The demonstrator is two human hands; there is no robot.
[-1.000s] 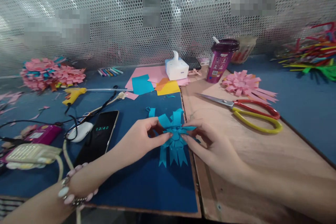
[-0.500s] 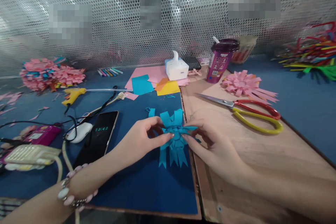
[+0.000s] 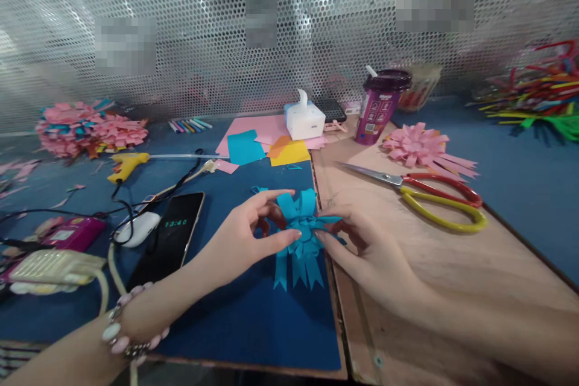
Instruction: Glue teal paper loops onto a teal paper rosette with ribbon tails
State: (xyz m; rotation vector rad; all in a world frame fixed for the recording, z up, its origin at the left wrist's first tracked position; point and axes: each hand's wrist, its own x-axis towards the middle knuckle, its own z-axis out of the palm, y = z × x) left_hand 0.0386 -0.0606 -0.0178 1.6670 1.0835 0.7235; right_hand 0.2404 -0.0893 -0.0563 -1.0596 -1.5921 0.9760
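Note:
A blue paper flower [image 3: 304, 247] with looped petals and notched tails lies between my hands, over the blue board near its right edge. My left hand [image 3: 246, 229] is at its left side, thumb on the flower near the centre and index finger reaching to an upper loop. My right hand [image 3: 362, 241] pinches a petal on the right side between thumb and fingers. Some of the left fingertips are hidden behind the petals. Scissors [image 3: 402, 184] with red and yellow handles lie to the right, beside a pink paper flower [image 3: 418, 146].
Left of my arm lie a phone [image 3: 169, 241], a white case [image 3: 136, 229], cables and a yellow glue gun [image 3: 129, 166]. Behind are coloured paper sheets [image 3: 246, 146], a tissue pack [image 3: 304, 120] and a purple cup [image 3: 382, 108]. A perforated metal panel [image 3: 203, 42] stands at the back.
My left index finger has lifted and stretched forward onto the upper loop of the blue flower. The right hand and the flower have hardly moved.

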